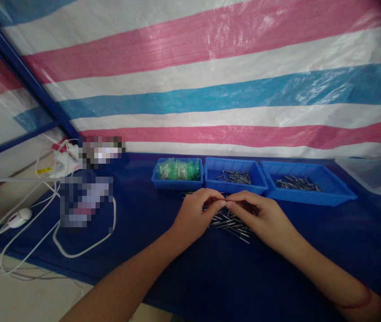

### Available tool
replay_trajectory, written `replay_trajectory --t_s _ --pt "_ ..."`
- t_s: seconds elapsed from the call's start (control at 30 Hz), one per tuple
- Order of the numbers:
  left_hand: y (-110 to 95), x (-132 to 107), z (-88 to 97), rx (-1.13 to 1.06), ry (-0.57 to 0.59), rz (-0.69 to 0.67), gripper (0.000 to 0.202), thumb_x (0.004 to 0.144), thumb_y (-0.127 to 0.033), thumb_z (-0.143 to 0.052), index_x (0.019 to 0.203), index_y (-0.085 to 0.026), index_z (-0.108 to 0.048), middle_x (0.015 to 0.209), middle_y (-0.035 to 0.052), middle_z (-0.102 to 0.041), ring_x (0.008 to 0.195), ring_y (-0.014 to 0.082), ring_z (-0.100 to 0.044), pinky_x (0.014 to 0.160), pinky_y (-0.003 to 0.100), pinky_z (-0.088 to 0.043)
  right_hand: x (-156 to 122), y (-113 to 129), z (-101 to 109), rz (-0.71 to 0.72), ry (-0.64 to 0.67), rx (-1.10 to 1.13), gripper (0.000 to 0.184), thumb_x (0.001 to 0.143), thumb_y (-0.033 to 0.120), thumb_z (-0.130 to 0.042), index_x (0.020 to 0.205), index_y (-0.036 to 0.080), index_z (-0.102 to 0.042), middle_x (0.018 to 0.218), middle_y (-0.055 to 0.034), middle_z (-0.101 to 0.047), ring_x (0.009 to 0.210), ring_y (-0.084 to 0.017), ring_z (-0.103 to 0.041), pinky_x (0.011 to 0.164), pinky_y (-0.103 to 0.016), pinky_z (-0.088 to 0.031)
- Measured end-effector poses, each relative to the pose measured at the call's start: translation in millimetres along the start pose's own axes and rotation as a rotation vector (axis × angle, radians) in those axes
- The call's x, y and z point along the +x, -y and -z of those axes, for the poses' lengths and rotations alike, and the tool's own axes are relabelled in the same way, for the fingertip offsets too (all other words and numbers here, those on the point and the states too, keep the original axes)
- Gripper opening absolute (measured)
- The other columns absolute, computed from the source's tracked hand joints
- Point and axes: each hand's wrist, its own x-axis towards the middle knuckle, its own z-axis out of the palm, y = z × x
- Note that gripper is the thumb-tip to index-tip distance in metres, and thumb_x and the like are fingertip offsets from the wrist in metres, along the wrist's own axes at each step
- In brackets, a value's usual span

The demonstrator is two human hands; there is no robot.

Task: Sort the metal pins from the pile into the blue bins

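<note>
My left hand (197,212) and my right hand (267,221) meet fingertip to fingertip over the table. Thumb and forefinger are pinched together on each; whatever lies between them is too small or hidden to make out. Right beneath and behind the hands spreads a loose pile of thin, shiny metal pins (232,223), partly covered by my fingers. Just beyond stand three blue bins in a row. The left bin (177,184) contains green-tinted packets (179,171), the middle bin (235,185) thin metal pins (239,177), and the right bin (311,195) more metal pins (298,182).
White cables (73,256) and a power strip (65,163) lie at the left of the dark blue table (137,268). Two blurred-out items are near them. A clear plastic container (371,176) sits at the far right. Behind hangs a striped plastic sheet (210,98).
</note>
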Motion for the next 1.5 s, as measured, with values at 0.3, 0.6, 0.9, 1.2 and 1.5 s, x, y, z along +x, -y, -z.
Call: replay_trajectory --t_s 0.3,0.6,0.9,1.2,1.5 --pt "-2 -1 0.8 0.062 0.072 -0.045 0.021 0.091 -0.031 -0.052 0.099 -0.018 -0.067 0.093 0.0029 -0.07 0.086 0.0163 -0.063 0.079 0.026 -0.044 -1 7 5 -0.026 -0.081 0.121 0.016 0.083 0.037 -0.06 0.087 0.022 -0.066 0.087 -0.0045 -0.068 0.081 -0.019 -0.063 0.066 -0.029 -0.05" --pt "-1 -2 -1.8 0.043 0.072 -0.091 0.019 0.09 -0.032 -0.054 0.093 -0.017 -0.066 0.087 0.0023 -0.069 0.08 0.0148 -0.061 0.076 0.026 -0.043 -4 10 3 -0.019 -0.118 0.186 0.017 0.08 0.037 -0.065 0.087 0.021 -0.066 0.083 -0.0044 -0.069 0.077 -0.019 -0.063 0.062 -0.03 -0.052" --pt "-1 -2 -0.8 0.063 0.016 -0.115 0.015 0.087 -0.033 -0.06 0.092 -0.021 -0.067 0.095 0.0026 -0.069 0.09 0.0171 -0.06 0.085 0.03 -0.042 -5 12 5 0.08 -0.105 0.088 0.015 0.084 0.034 -0.061 0.089 0.022 -0.067 0.086 -0.0046 -0.069 0.078 -0.02 -0.064 0.064 -0.031 -0.052" --pt "-4 -2 3.8 0.076 -0.058 -0.057 0.018 0.087 -0.035 -0.059 0.096 -0.02 -0.065 0.095 0.0029 -0.068 0.093 0.0186 -0.058 0.085 0.032 -0.042 0 11 4 0.003 0.044 0.082 0.021 0.087 0.038 -0.055 0.083 0.02 -0.065 0.082 -0.0029 -0.068 0.072 -0.017 -0.062 0.062 -0.027 -0.05" --pt "7 -6 0.7 0.488 0.128 -0.041 0.028 0.087 -0.045 -0.056 0.108 -0.028 -0.066 0.112 0.0033 -0.063 0.112 0.0272 -0.043 0.087 0.043 -0.035 13 -5 67 -0.004 -0.404 -0.473 0.023 0.087 0.042 -0.05 0.08 0.024 -0.062 0.074 -0.0048 -0.065 0.065 -0.023 -0.061 0.062 -0.035 -0.044"
